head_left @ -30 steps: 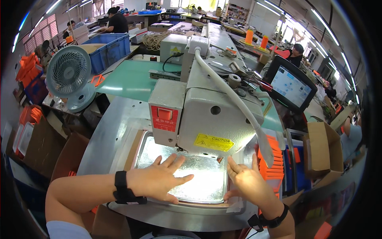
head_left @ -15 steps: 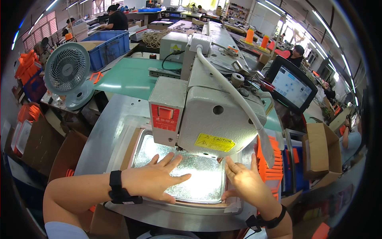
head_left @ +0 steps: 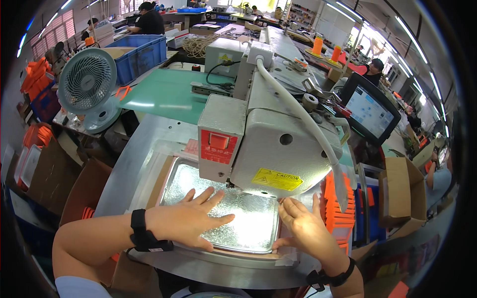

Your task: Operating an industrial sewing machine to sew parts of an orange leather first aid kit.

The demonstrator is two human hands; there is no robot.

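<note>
1. Sliding left relative to the machine head (head_left: 288, 149) since the earlier frame are the silver sheet (head_left: 248, 218) and both hands.
2. Nearest, I'm seeing the left hand (head_left: 185, 218) lying palm down, fingers spread over the sheet's left part. The right hand (head_left: 305, 226) is curving at its right edge, thumb apart from the fingers. Neither is visibly pinching anything; I can't tell how firmly they're pressing.
3. Between them, the sheet is lying flat on the metal table (head_left: 131, 169), its far part disappearing behind the head.
4. I'm judging the step in hand to be positioning the sheet beneath the head. The next move is probably calling for even guidance from both hands, fingertips keeping clear of the head.
5. For room, I'm finding the table widening to the left; on the right, the orange stack (head_left: 339, 211) is crowding the right hand.
6. Farther, the switch box (head_left: 218, 111) is overhanging the sheet, limiting forward reach, while the fan (head_left: 87, 79) and monitor (head_left: 371, 109) are standing well apart from the hands.
</note>
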